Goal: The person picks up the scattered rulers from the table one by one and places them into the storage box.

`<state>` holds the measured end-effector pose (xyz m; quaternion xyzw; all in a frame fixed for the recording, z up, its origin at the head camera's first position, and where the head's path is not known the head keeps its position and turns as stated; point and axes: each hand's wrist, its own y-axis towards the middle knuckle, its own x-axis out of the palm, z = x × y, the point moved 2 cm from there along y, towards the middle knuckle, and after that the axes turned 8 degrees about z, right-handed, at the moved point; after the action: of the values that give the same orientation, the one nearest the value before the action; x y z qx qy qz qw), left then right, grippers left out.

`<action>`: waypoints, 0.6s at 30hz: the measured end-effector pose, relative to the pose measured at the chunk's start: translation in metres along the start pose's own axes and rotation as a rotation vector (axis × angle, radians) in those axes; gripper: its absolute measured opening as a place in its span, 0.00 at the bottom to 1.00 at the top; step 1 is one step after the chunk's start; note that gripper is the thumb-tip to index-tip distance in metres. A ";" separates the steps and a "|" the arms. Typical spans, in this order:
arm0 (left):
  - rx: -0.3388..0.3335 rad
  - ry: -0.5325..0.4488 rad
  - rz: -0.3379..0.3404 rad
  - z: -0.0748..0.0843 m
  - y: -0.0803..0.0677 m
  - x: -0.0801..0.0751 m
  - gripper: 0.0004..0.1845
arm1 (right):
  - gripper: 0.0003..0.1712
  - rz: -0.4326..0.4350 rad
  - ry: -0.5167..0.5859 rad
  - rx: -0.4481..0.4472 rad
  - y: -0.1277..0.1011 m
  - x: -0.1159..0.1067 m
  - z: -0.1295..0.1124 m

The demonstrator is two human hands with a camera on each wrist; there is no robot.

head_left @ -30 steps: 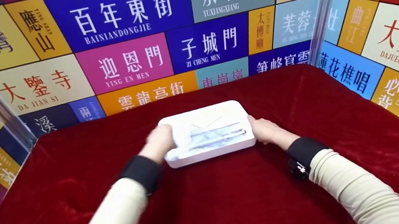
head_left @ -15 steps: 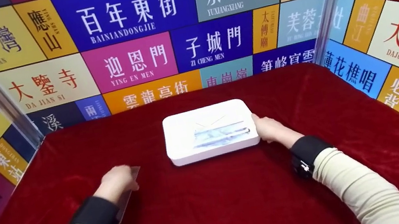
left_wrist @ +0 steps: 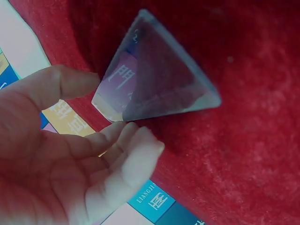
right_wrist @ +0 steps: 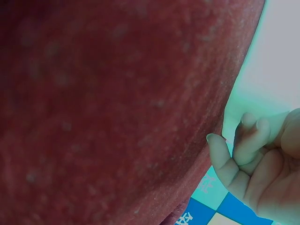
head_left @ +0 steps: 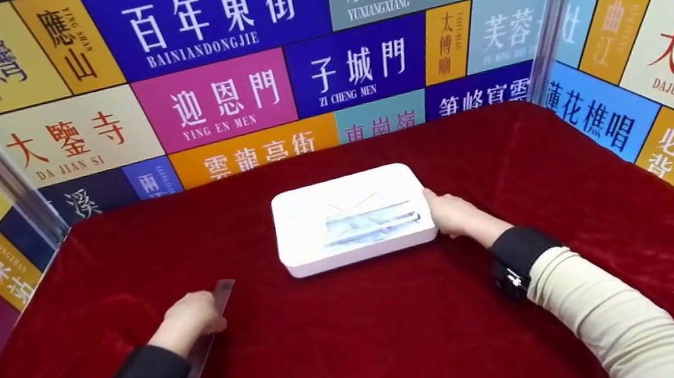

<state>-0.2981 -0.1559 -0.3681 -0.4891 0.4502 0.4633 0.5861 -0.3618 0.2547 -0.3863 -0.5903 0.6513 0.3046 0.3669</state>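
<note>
A white box (head_left: 347,208) with rounded corners and a bluish picture on its top lies on dark red cloth. At its right end my right hand (head_left: 453,210) grips the edge, with curled fingers (right_wrist: 253,140) beside the white side in the right wrist view. My left hand (head_left: 191,319) is apart from the box, to its front left. It pinches a clear, flat ruler (head_left: 224,293), whose far end shows past the fingers and whose near end reaches back by the wrist. In the left wrist view the see-through ruler (left_wrist: 159,75) widens toward the camera, above the cloth.
Red velvet cloth (head_left: 388,331) covers the table, with creases. Behind and at both sides stand panels (head_left: 219,99) of coloured blocks with lettering. Clear upright posts (head_left: 553,9) mark the back corners.
My left hand has left the box's left end and moved left and toward me, with the ruler in its fingers. My right hand stays at the box's right end.
</note>
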 end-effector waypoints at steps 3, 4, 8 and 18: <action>-0.025 -0.033 -0.006 0.000 0.001 0.000 0.12 | 0.42 -0.006 0.008 0.032 -0.001 -0.001 0.000; -0.032 -0.044 -0.007 0.000 0.001 0.000 0.12 | 0.42 -0.004 0.010 0.037 -0.001 -0.002 0.000; -0.048 -0.086 0.000 -0.001 0.002 0.001 0.13 | 0.42 -0.002 0.013 0.034 -0.002 -0.002 0.000; -0.024 -0.065 0.000 -0.005 0.005 0.002 0.13 | 0.42 -0.010 0.013 0.034 -0.001 -0.001 0.000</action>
<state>-0.3028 -0.1603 -0.3717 -0.4808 0.4251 0.4843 0.5946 -0.3604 0.2556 -0.3855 -0.5893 0.6557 0.2876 0.3742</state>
